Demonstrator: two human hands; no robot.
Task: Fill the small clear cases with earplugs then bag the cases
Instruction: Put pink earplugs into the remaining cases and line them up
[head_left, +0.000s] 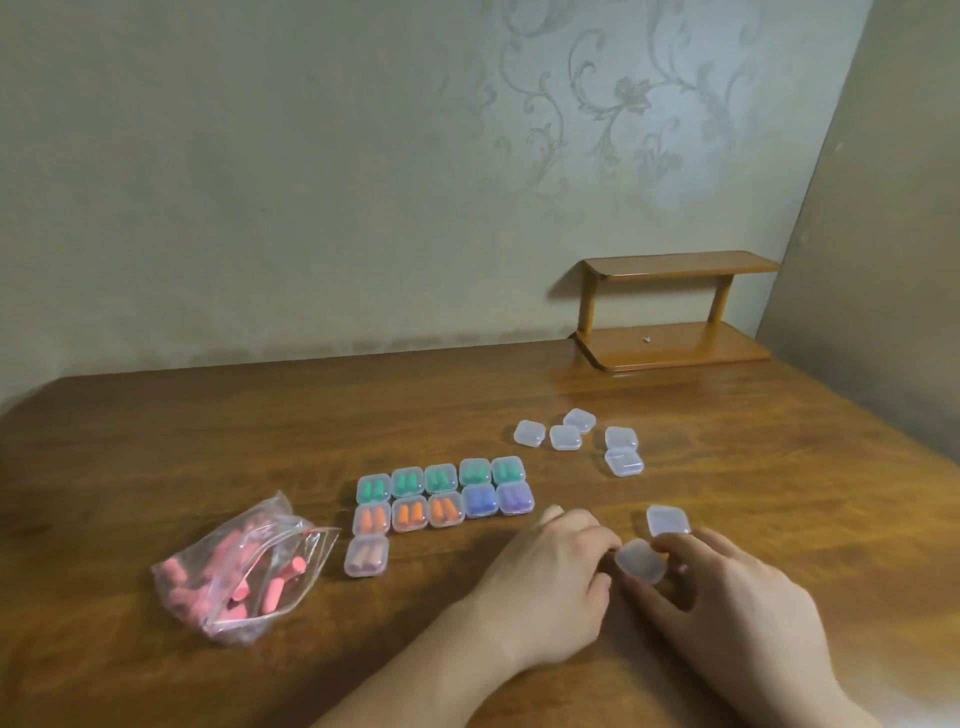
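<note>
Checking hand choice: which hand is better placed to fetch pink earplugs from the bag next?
Probably the left hand: the bag lies on its side of the table, while the right hand is farther off and can keep holding the empty case.

Both forearms reach in from the lower edge, angled up and toward each other. The left hand (550, 577) lies palm down, knuckles up, fingers curled with their tips at the case (640, 565). The right hand (737, 597), also back up, pinches the same case between thumb and curled fingers.
</note>
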